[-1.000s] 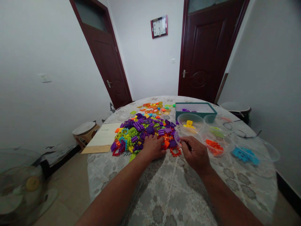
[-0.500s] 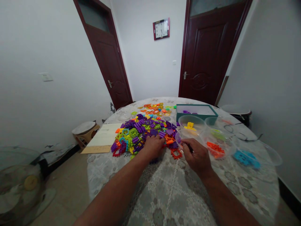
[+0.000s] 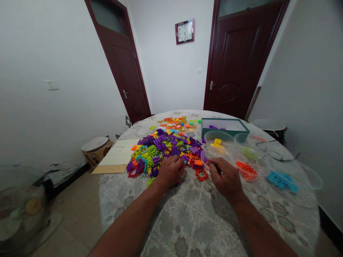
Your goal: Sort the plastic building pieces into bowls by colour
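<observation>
A heap of plastic building pieces (image 3: 160, 146), purple, green, orange, blue and red, lies on the table. At its front edge is my left hand (image 3: 170, 171), palm down with fingers curled together; a bit of red shows by the fingertips, but what they hold is hidden. My right hand (image 3: 226, 176) is closed, thumb and fingers pinching the near-left rim of a clear plastic bowl (image 3: 218, 154), where some purple shows through. An orange-red square piece (image 3: 201, 175) rests on the cloth between my hands.
Other clear bowls hold yellow (image 3: 217, 143), red (image 3: 245, 171), green (image 3: 249, 153) and blue pieces (image 3: 282, 181). A green-edged box (image 3: 225, 135) with purple pieces stands behind. Orange flat pieces (image 3: 174, 125) lie at the back; a paper sheet (image 3: 116, 155) lies left.
My left hand has drawn back slightly toward me and to the left, off the middle of the heap's front. My right hand has stayed at the bowl's rim.
</observation>
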Motion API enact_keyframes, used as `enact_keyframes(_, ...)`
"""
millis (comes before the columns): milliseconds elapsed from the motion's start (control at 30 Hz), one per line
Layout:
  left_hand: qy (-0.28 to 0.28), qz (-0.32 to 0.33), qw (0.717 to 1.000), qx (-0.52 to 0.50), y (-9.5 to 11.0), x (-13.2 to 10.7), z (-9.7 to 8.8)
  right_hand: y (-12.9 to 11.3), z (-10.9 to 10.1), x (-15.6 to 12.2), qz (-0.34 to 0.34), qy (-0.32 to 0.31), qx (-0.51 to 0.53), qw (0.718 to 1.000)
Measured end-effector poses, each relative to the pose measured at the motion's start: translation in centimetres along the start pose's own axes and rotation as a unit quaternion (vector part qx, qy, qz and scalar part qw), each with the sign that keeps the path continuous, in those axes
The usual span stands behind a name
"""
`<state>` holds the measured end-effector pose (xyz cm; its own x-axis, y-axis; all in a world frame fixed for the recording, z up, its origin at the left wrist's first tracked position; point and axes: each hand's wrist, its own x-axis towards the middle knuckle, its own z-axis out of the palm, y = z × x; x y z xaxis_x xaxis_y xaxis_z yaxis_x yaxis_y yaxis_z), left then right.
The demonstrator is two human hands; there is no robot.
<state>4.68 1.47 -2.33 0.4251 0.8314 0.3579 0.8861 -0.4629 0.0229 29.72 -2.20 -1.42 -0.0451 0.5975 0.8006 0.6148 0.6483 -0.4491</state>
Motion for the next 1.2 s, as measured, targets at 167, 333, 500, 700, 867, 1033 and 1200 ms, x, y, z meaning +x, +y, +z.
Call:
enact_keyframes(167,0.063,-0.018,0.995,-0.073,-1.2,0.2,0.3,0.1,0.0,-0.1,0.001,-0.004,-0.008,1.0)
enact_keyframes(333,0.137,-0.049,0.973,-0.181,-1.5,0.8,-0.5,0.0,-0.1,-0.1,-0.003,-0.014,-0.023,1.0)
enact_keyframes(500,0.242,-0.214,0.867,-0.379,-2.1,1.3,-2.0,-0.4,-0.1,-0.3,-0.006,-0.044,-0.033,0.998)
enact_keyframes(700,0.216,-0.325,0.503,-0.771,-1.5,1.7,-3.5,-2.4,0.4,0.0,0.003,-0.105,-0.007,0.994)
enact_keyframes(867,0.137,-0.367,0.371,-0.842,0.6,1.4,-3.3,-5.1,1.3,0.0,0.027,-0.186,0.049,0.981)
enact_keyframes(1033,0.13,-0.366,0.317,-0.865,2.7,1.5,-2.8,-5.8,2.5,-0.9,0.019,-0.211,0.091,0.973)
enact_keyframes(1200,0.133,-0.357,0.317,-0.869,4.0,1.3,-2.1,-5.4,3.0,-1.2,-0.023,-0.218,0.064,0.973)
